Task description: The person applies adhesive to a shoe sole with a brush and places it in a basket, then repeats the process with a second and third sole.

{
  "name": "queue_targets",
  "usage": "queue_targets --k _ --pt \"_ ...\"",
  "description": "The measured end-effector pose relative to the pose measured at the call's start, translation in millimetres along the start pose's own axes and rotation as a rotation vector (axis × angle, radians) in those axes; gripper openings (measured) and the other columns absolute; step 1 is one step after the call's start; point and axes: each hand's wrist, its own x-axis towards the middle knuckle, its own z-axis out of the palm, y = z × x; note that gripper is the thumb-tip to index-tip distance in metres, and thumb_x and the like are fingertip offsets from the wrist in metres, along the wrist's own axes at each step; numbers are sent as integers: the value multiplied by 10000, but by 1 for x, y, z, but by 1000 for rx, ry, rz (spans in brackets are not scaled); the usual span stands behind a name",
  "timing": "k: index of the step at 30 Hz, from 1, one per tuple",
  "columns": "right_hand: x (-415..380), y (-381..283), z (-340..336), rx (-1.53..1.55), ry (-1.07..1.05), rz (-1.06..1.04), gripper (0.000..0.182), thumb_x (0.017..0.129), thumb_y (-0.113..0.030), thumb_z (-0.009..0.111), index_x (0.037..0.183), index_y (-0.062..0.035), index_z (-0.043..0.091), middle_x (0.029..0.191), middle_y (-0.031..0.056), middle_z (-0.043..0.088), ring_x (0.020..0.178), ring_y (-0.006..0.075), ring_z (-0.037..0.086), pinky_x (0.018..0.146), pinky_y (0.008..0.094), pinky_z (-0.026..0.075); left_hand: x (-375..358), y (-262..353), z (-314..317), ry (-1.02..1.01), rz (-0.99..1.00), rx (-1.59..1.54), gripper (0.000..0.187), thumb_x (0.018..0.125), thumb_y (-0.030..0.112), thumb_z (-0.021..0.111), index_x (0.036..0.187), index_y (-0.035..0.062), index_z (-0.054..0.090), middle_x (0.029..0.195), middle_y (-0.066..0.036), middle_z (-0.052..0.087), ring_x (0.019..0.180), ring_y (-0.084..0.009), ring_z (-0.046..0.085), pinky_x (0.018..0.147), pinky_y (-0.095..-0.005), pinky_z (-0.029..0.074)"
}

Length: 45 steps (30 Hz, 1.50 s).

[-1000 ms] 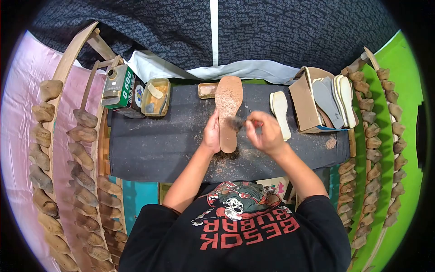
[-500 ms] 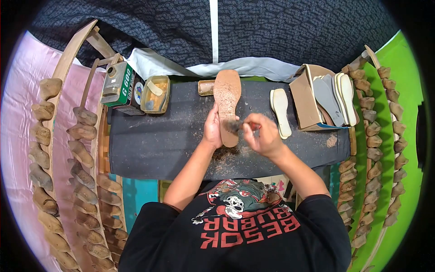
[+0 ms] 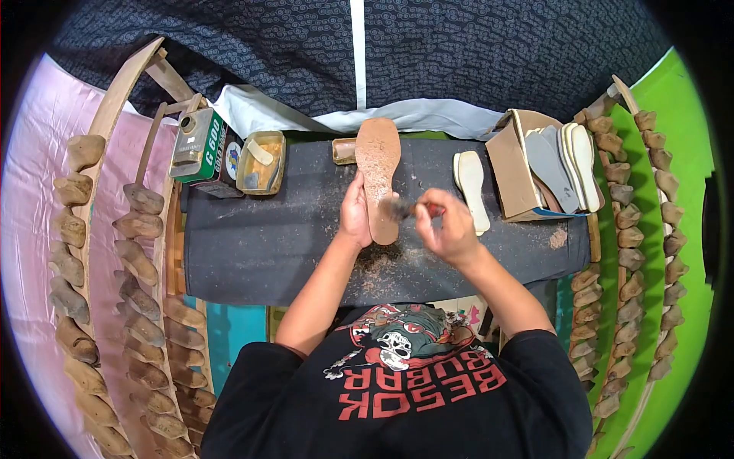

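A brown shoe sole (image 3: pixel 378 162) is held upright along its length by my left hand (image 3: pixel 355 217), which wraps its left edge near the heel. Crumbs cling to the sole's face. My right hand (image 3: pixel 449 228) is closed on the reddish handle of a brush (image 3: pixel 398 209). The brush's dark head is motion-blurred and lies over the heel part of the sole. Brown shavings (image 3: pixel 376 284) are scattered on the dark cloth below. To the right of my right hand lie cream soles (image 3: pixel 473 187), stacked one on another.
A cardboard box (image 3: pixel 514 170) of grey and cream soles stands at the right. At the left are a glue can (image 3: pixel 200 149) and a yellowish tub (image 3: pixel 261 164) with a spreader. A small container (image 3: pixel 344 151) sits behind the sole. Racks of wooden shoe lasts (image 3: pixel 70 298) flank the table.
The sole and my left hand have shifted slightly left. My right hand has moved a little to the right, with the brush still over the heel part.
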Motion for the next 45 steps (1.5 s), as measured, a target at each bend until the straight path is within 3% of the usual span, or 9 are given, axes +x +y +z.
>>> queue_targets --k 3,9,11,17,25,31,33,38,45 --pt "8 7 -2 -29 45 16 240 815 42 707 997 13 554 812 97 631 614 236 601 575 349 501 -2 2 22 76 55 -71 469 1045 457 374 1284 113 584 1121 -77 689 985 -231 670 898 -397 523" --pt "-8 -18 2 63 -81 -93 259 790 47 712 987 -1 550 792 93 626 594 236 593 560 356 490 6 -3 -9 -60 -51 -5 487 1037 487 385 1273 98 558 1020 -72 678 862 -211 688 760 -378 575" --pt "-9 -18 3 77 -73 -85 262 788 49 713 989 1 552 798 98 629 599 242 601 565 358 495 3 -2 -3 59 -46 2 489 1029 504 395 1227 92 568 927 -83 670 766 -214 692 672 -368 583" --pt "11 5 -1 -32 35 -35 259 787 45 714 995 5 566 809 109 643 619 257 625 578 368 511 4 0 13 7 -18 -68 464 1035 488 407 1263 121 576 1036 -48 689 929 -216 683 827 -395 555" --pt "-6 -18 23 100 -116 -104 238 791 19 729 980 3 585 769 89 634 623 241 630 605 369 527 -1 -2 -21 156 -64 59 547 1015 558 376 1211 93 587 850 -141 702 685 -234 688 645 -371 585" --pt "26 30 33 18 18 129 163 890 -39 685 1014 -5 585 765 118 639 641 234 654 592 354 528 -24 1 -49 180 0 -25 511 1024 514 384 1230 92 587 936 -106 696 776 -222 691 681 -364 582" --pt "42 56 42 38 49 190 135 957 -63 639 1055 3 574 779 108 645 631 175 628 592 310 513 -32 1 -62 191 6 24 503 1018 504 402 1194 85 618 960 -107 706 786 -244 695 685 -385 588" --pt "71 111 92 125 68 341 197 976 -155 647 1048 -2 545 769 163 643 628 241 632 605 347 495 -54 8 -72 266 80 -20 512 1030 502 378 1222 73 582 965 -96 686 813 -246 692 712 -400 587" --pt "79 142 160 106 -164 406 259 978 -240 636 1021 -5 536 800 243 674 763 453 662 658 502 504 -67 25 -74 287 172 -2 509 1034 484 367 1215 65 591 958 -105 690 820 -250 690 729 -398 585"
